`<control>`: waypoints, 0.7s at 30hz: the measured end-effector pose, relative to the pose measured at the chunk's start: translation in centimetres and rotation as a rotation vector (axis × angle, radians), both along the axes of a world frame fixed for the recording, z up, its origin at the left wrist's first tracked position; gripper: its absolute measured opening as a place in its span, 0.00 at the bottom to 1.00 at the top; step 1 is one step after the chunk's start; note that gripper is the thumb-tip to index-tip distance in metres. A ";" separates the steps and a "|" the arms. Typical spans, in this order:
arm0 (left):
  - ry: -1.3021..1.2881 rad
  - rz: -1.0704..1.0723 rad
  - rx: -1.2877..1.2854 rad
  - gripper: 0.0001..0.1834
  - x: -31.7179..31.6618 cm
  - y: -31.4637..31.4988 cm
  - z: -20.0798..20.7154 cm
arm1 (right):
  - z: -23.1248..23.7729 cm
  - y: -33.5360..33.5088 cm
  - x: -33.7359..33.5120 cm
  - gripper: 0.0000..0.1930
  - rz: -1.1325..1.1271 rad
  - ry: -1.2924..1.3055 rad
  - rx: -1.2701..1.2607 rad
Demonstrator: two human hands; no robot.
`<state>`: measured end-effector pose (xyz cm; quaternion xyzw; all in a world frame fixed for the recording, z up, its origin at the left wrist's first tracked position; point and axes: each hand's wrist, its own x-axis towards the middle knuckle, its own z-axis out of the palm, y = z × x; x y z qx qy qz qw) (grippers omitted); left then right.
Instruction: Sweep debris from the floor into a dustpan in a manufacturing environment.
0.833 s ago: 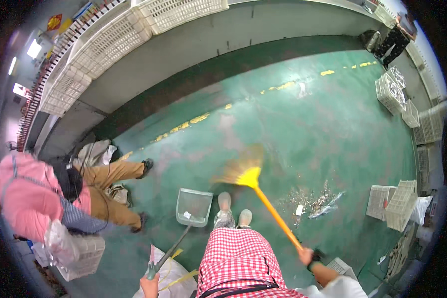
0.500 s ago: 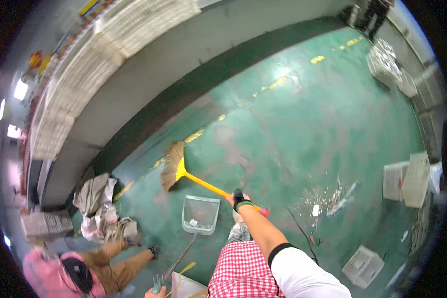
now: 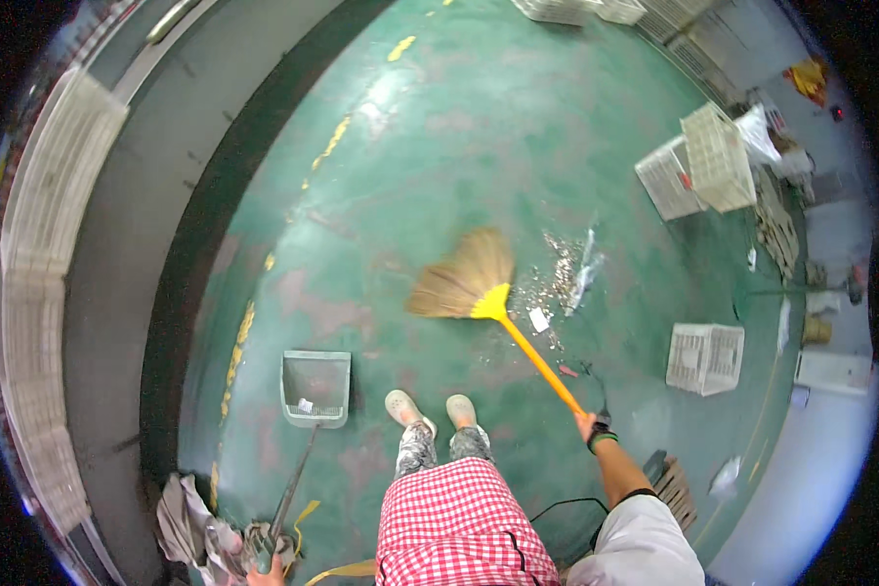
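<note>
My right hand [image 3: 596, 430] grips the orange handle of a broom [image 3: 532, 356]. The broom's brown fan-shaped bristles are spread over the green floor, slightly blurred, just left of a scatter of small debris [image 3: 561, 264]. A white scrap [image 3: 539, 319] and a clear plastic strip [image 3: 585, 273] lie with that debris. At the lower left, my left hand [image 3: 269, 573] is closed around the top of a long-handled dustpan [image 3: 332, 386], partly cut off by the picture's edge. The grey dustpan rests on the floor with a small pale scrap inside it.
White plastic crates [image 3: 708, 358] stand on the right, two of them leaning together farther back. Crumpled sacks [image 3: 181, 518] lie at the lower left. A low grey wall [image 3: 156, 244] runs along the left. A dark cord [image 3: 568, 502] is near my right side.
The broom has swung from the left side across to the debris on the right with my right hand. My view has turned, and the person in pink has left it.
</note>
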<state>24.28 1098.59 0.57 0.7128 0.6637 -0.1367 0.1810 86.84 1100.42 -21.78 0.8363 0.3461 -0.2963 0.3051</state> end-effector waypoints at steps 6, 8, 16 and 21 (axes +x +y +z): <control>-0.323 0.781 -0.064 0.14 0.4 4.9 -0.1 | 7.1 -9.1 4.4 0.24 -0.091 -0.081 0.090; -0.156 0.453 0.020 0.15 -0.9 3.2 -0.5 | 10.8 -11.0 4.6 0.24 -0.031 -0.107 0.094; -0.174 0.462 0.099 0.11 4.4 6.1 -3.3 | -2.6 10.8 5.7 0.22 -0.066 0.101 0.657; -0.314 0.527 0.141 0.14 17.9 14.3 1.9 | -11.9 25.7 11.0 0.24 -0.183 0.133 0.525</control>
